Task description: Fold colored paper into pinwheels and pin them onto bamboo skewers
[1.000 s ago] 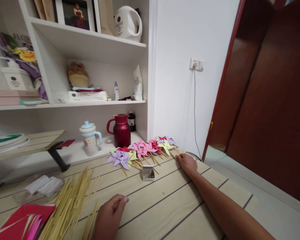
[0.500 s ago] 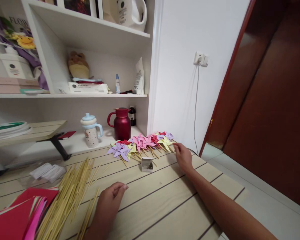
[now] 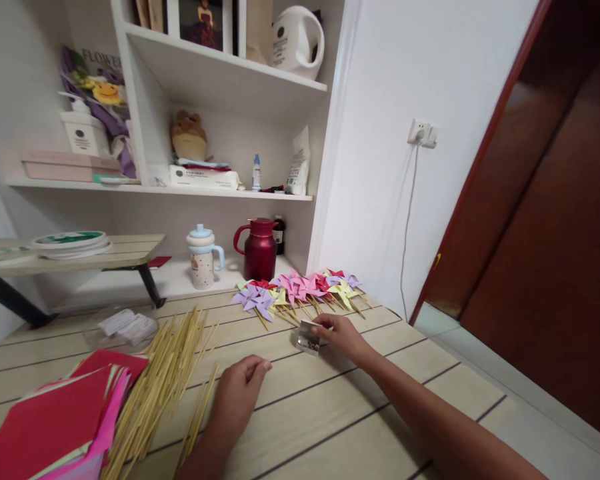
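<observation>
My right hand (image 3: 336,333) pinches the raised flap of a small white box (image 3: 307,343). The box stands open, and small shiny pieces lie inside, too small to make out. Left of it, my left hand (image 3: 241,387) rests over the table with its fingers curled in and the thumb against them; nothing shows in it. Just behind the box lie several paper pinwheels (image 3: 296,287) on sticks, in pink, purple, red and pale yellow. A pile of thin wooden sticks (image 3: 163,387) is at the left of my left hand, with a few loose ones beside my wrist.
Coloured paper sheets (image 3: 55,420) are stacked at the table's left front. Behind the sticks lies a clear packet (image 3: 125,325). A speckled cup (image 3: 203,263) and a red jug (image 3: 260,253) stand at the back below white shelves (image 3: 220,193). A raised small table (image 3: 130,248) holds plates.
My right hand has come from the pinwheels at the right to the small box and taken hold of its flap. The view has shifted left; my left hand stays curled.
</observation>
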A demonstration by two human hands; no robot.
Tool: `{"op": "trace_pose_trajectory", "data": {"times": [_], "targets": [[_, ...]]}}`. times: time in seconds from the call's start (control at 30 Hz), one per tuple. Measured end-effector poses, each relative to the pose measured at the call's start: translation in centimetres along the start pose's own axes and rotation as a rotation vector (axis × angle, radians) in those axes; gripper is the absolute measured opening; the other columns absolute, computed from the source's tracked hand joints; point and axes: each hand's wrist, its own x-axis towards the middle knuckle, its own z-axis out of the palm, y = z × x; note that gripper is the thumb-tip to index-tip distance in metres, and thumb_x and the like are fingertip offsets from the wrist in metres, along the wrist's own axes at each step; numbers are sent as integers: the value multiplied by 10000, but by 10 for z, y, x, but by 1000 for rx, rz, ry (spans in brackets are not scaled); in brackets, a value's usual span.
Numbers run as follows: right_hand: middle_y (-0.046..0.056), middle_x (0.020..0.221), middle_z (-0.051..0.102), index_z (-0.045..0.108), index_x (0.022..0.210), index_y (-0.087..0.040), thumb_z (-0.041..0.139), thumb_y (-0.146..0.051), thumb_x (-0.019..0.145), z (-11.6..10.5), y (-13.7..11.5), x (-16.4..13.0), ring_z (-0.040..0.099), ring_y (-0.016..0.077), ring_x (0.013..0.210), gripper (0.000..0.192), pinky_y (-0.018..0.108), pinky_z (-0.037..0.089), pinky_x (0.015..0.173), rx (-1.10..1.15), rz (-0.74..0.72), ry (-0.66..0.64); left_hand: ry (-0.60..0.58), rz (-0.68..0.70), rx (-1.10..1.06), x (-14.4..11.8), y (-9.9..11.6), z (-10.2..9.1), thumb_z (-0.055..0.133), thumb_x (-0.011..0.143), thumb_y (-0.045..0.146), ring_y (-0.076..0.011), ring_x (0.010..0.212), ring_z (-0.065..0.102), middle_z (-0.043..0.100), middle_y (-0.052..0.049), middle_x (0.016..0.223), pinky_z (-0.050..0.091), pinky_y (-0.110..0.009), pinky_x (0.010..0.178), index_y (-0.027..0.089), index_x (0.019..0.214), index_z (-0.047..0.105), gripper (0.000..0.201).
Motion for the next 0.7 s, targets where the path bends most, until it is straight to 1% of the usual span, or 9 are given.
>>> {"op": "trace_pose_trajectory", "data": {"times": [0.17, 0.27, 0.33, 0.37, 0.43, 0.47, 0.5, 0.6, 0.7], "targets": [[12, 778, 691, 700, 888, -175, 583, -438, 854, 2, -11, -30, 592, 166, 700, 290, 247, 434, 624, 61, -9, -204, 2, 41, 8, 0, -4, 2, 535, 840, 459, -205, 683, 631, 713, -32, 696, 434, -266, 635, 185, 729, 708, 343], [18, 820, 701, 715, 915, -180, 597, -518, 853, -1, -21, -38, 602, 176, 739, 363, 257, 450, 659, 79, -43, -287, 7, 49, 19, 0, -6, 2, 527, 847, 464, -196, 661, 616, 691, -20, 666, 425, -260, 619, 190, 707, 693, 350], [34, 873, 715, 723, 962, -187, 491, -582, 904, -5, -26, -36, 626, 191, 788, 461, 275, 471, 703, 84, -66, -312, 10, 53, 29, 0, -6, 2, 518, 856, 470, -193, 658, 612, 682, -16, 661, 425, -257, 620, 194, 706, 684, 355], [41, 876, 719, 720, 994, -190, 383, -594, 945, -6, -26, -33, 638, 192, 785, 529, 280, 480, 703, 63, -61, -291, 8, 54, 27, 0, -6, 2, 514, 861, 470, -195, 672, 620, 691, -19, 678, 431, -258, 631, 195, 722, 687, 353], [58, 835, 717, 699, 1069, -178, 164, -547, 998, -8, -24, -24, 649, 187, 721, 654, 284, 485, 654, -18, -22, -195, 3, 44, 5, 0, -4, 1, 513, 866, 465, -206, 727, 651, 728, -35, 752, 449, -262, 674, 195, 790, 703, 339], [63, 807, 711, 687, 1095, -169, 118, -507, 1006, -7, -22, -19, 644, 186, 681, 668, 283, 477, 620, -80, 6, -125, 0, 33, -11, 0, -4, 1, 517, 864, 461, -213, 758, 666, 745, -46, 796, 458, -267, 698, 192, 833, 711, 333], [71, 801, 705, 680, 1107, -156, 154, -479, 1006, -6, -18, -14, 638, 191, 670, 626, 285, 467, 608, -127, 26, -73, -1, 23, -24, 0, -3, 1, 522, 860, 459, -219, 785, 677, 756, -56, 833, 465, -272, 719, 189, 870, 714, 332], [79, 865, 709, 700, 1082, -176, 430, -364, 939, 0, -8, -2, 642, 217, 776, 359, 293, 442, 675, -259, 46, 16, -10, -3, -36, 0, -2, 1, 532, 849, 461, -231, 803, 690, 763, -71, 850, 474, -282, 732, 178, 896, 716, 341], [72, 957, 710, 719, 1076, -238, 540, -261, 876, 8, -4, 4, 641, 220, 859, 270, 287, 413, 725, -373, 41, 39, -26, -11, -24, 0, -2, 1, 528, 848, 462, -226, 762, 682, 752, -59, 791, 470, -275, 701, 178, 850, 718, 342]]}}
